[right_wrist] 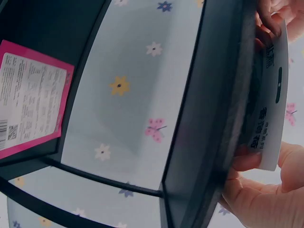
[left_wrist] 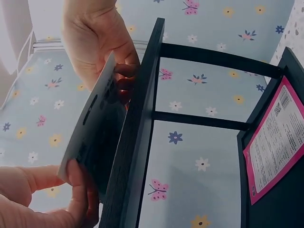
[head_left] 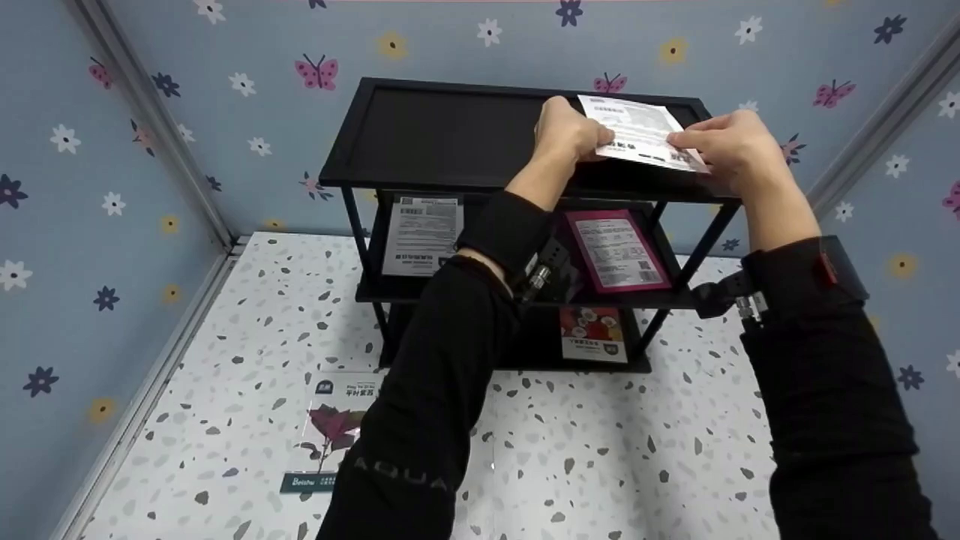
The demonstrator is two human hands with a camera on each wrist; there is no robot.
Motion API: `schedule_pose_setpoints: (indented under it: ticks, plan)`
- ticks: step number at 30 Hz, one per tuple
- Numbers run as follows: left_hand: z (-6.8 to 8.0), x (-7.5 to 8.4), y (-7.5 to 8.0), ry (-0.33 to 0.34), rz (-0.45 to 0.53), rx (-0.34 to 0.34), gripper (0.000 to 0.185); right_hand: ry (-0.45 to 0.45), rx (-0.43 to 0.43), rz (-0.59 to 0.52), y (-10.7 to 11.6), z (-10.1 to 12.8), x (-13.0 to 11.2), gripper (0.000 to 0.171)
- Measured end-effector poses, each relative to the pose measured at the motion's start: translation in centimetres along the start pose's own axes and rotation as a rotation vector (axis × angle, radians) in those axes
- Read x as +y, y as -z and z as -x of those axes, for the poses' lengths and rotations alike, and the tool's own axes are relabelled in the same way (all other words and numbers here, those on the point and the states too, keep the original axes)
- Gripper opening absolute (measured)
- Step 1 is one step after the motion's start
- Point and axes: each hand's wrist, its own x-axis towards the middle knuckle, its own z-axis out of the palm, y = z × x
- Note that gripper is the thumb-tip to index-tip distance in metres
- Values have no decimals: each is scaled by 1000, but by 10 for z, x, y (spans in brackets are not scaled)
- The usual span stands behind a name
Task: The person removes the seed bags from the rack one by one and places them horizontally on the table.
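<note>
A white printed packet (head_left: 641, 131) lies tilted over the right end of the top tier of a black three-tier shelf (head_left: 450, 135). My left hand (head_left: 600, 142) pinches the packet's left edge and my right hand (head_left: 679, 142) pinches its right edge. The left wrist view looks up from below: the left hand (left_wrist: 71, 190) holds the packet (left_wrist: 92, 128) against the shelf rim (left_wrist: 137, 128), with the right hand (left_wrist: 118, 71) at the far end. In the right wrist view my right hand (right_wrist: 251, 166) grips the packet (right_wrist: 268, 99) at the rim.
On the middle tier lie a white packet (head_left: 421, 234) and a pink-bordered packet (head_left: 616, 250). A red packet (head_left: 594, 334) stands on the bottom tier. A packet with a purple plant picture (head_left: 334, 431) lies on the speckled table (head_left: 637, 450). Flowered walls enclose three sides.
</note>
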Motion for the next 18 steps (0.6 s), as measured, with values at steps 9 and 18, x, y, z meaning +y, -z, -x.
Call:
schedule_pose_setpoints:
  ticks: [9,18]
  plan:
    - [16,-15,21,-25,426,-130,23,104,3,-157,-5,19,7,72]
    - [44,-38,32,-141,546,-258,21,197,-54,-436,-10,42,26,74]
